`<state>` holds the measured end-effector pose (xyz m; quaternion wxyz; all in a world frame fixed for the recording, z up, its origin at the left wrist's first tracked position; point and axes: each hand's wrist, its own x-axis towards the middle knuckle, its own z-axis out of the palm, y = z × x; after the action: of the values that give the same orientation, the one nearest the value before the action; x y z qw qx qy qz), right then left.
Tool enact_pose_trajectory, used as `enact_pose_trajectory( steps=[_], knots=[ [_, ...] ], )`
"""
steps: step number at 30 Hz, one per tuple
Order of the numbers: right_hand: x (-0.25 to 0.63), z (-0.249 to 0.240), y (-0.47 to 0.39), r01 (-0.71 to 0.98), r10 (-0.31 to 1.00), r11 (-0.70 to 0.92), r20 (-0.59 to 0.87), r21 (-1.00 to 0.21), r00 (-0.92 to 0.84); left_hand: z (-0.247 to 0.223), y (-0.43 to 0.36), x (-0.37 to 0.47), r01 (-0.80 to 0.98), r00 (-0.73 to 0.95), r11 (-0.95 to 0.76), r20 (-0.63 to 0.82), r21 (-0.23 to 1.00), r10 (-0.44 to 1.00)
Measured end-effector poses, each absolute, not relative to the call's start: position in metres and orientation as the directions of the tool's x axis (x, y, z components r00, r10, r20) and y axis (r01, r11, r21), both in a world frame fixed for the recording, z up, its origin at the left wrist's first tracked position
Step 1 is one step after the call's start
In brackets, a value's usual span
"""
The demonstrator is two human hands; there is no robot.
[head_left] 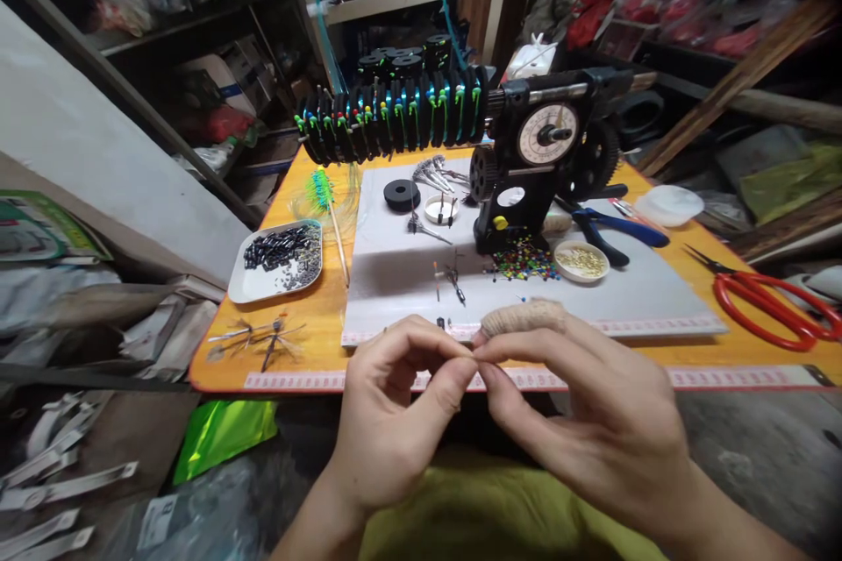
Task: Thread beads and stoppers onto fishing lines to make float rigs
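My left hand [401, 412] and my right hand [592, 403] meet fingertip to fingertip over the front edge of the table. Both pinch between thumb and forefinger; whatever sits in the pinch is too small or too hidden to name. A beige wrap [523, 317] covers one finger of my right hand. Just beyond my fingers, small dark tackle pieces [455, 280] lie on the white board [395, 298]. Farther back are a pile of coloured beads [523, 261] and a round dish of gold-coloured bits [581, 263].
A black winding machine [526, 166] with a row of line-wound spools [395, 118] stands at the back. Red-handled scissors [763, 307] and blue-handled pliers [618, 228] lie right. At left sit a white tray of dark cylinders [240, 285] and a wooden stick [338, 241].
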<state>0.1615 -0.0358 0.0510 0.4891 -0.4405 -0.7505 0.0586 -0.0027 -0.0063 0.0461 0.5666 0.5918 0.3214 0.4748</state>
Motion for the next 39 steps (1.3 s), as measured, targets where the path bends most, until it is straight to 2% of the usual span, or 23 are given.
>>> enact_pose_trajectory(
  steps=[4, 6, 8, 10, 12, 14, 19, 22, 24, 26, 28, 30, 32, 34, 36, 39],
  knots=[
    [0.165, 0.047, -0.037, 0.692, 0.537, 0.687, 0.798, -0.224, -0.274, 0.050, -0.007, -0.002, -0.132, 0.392, -0.141, 0.182, 0.981, 0.902],
    [0.167, 0.047, -0.037, 0.677, 0.520, 0.713, 0.785, -0.182, -0.337, 0.050, -0.007, -0.003, -0.111, 0.398, -0.159, 0.191, 0.981, 0.897],
    [0.167, 0.049, -0.036, 0.664, 0.563, 0.708, 0.760, -0.241, -0.324, 0.048, -0.007, -0.003, -0.069, 0.369, -0.249, 0.257, 0.966, 0.894],
    [0.166, 0.052, -0.035, 0.649, 0.635, 0.671, 0.729, -0.358, -0.256, 0.043, -0.006, -0.004, -0.015, 0.323, -0.427, 0.409, 0.904, 0.853],
    [0.165, 0.055, -0.033, 0.606, 0.705, 0.640, 0.675, -0.472, -0.219, 0.039, -0.004, -0.005, 0.047, 0.302, -0.624, 0.585, 0.780, 0.753],
    [0.166, 0.056, -0.032, 0.566, 0.747, 0.618, 0.633, -0.545, -0.206, 0.037, -0.002, -0.008, 0.103, 0.320, -0.754, 0.696, 0.649, 0.643],
    [0.175, 0.058, -0.030, 0.501, 0.804, 0.588, 0.526, -0.636, -0.277, 0.041, 0.006, -0.019, 0.180, 0.480, -0.863, 0.724, 0.471, 0.495],
    [0.177, 0.059, -0.028, 0.493, 0.794, 0.607, 0.513, -0.624, -0.328, 0.046, 0.009, -0.019, 0.207, 0.532, -0.871, 0.696, 0.446, 0.483],
    [0.175, 0.059, -0.026, 0.534, 0.759, 0.643, 0.553, -0.549, -0.345, 0.048, 0.009, -0.016, 0.215, 0.501, -0.828, 0.669, 0.517, 0.548],
    [0.171, 0.058, -0.025, 0.591, 0.711, 0.674, 0.605, -0.444, -0.357, 0.049, 0.008, -0.010, 0.193, 0.432, -0.722, 0.603, 0.665, 0.671],
    [0.168, 0.057, -0.024, 0.625, 0.680, 0.685, 0.636, -0.374, -0.365, 0.048, 0.005, -0.006, 0.105, 0.365, -0.525, 0.458, 0.844, 0.810],
    [0.165, 0.056, -0.024, 0.629, 0.666, 0.694, 0.645, -0.351, -0.375, 0.048, 0.003, -0.004, -0.055, 0.353, -0.267, 0.268, 0.962, 0.896],
    [0.165, 0.055, -0.024, 0.632, 0.668, 0.692, 0.643, -0.351, -0.375, 0.047, 0.001, -0.003, -0.219, 0.400, -0.039, 0.126, 0.975, 0.908],
    [0.165, 0.053, -0.026, 0.640, 0.662, 0.684, 0.666, -0.349, -0.345, 0.046, 0.000, -0.004, -0.328, 0.445, 0.096, 0.064, 0.940, 0.893],
    [0.165, 0.053, -0.028, 0.657, 0.647, 0.670, 0.704, -0.344, -0.292, 0.044, 0.000, -0.004, -0.377, 0.461, 0.154, 0.040, 0.913, 0.886],
    [0.162, 0.052, -0.033, 0.667, 0.657, 0.642, 0.720, -0.378, -0.223, 0.042, -0.001, -0.003, -0.387, 0.431, 0.144, 0.041, 0.911, 0.901]
  ],
)
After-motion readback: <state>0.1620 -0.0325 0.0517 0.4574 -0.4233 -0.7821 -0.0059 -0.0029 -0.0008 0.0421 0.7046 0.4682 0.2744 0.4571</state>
